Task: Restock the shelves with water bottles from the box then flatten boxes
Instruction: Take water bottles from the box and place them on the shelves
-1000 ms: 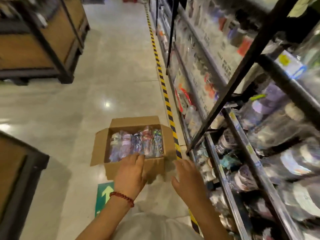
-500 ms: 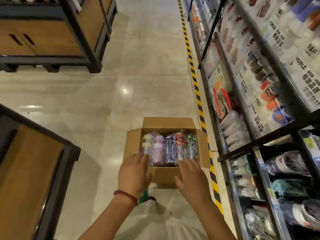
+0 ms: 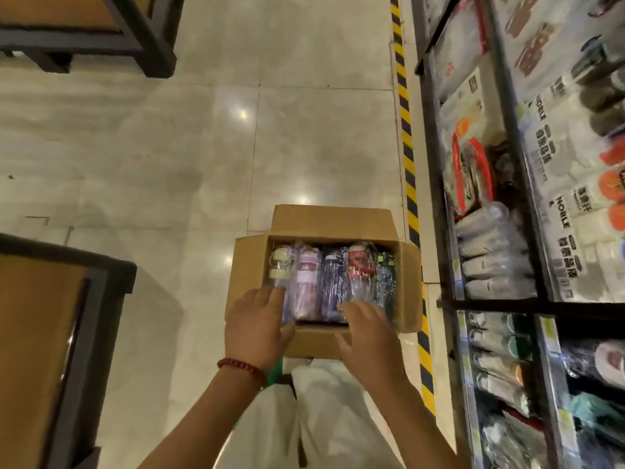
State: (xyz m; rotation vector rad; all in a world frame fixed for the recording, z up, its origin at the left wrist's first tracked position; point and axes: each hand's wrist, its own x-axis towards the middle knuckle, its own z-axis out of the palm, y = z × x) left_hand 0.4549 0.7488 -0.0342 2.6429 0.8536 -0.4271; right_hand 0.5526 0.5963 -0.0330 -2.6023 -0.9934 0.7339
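currently: reach into open cardboard box (image 3: 338,220) on floor beside shelves (image 3: 490,299). left hand (image 3: 255,321) and right hand (image 3: 367,328) spread, fingers resting on wrapped water bottles (image 3: 333,280), gripping none. best taken singly, by the body. bottles: five across, lying flat, film-wrapped, assorted colours.

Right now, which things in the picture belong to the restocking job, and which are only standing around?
Belong to the job:
cardboard box, open on the floor
wrapped water bottles inside it
shelves on the right
left hand and right hand reaching in

Only around:
wooden display stands
yellow-black floor tape
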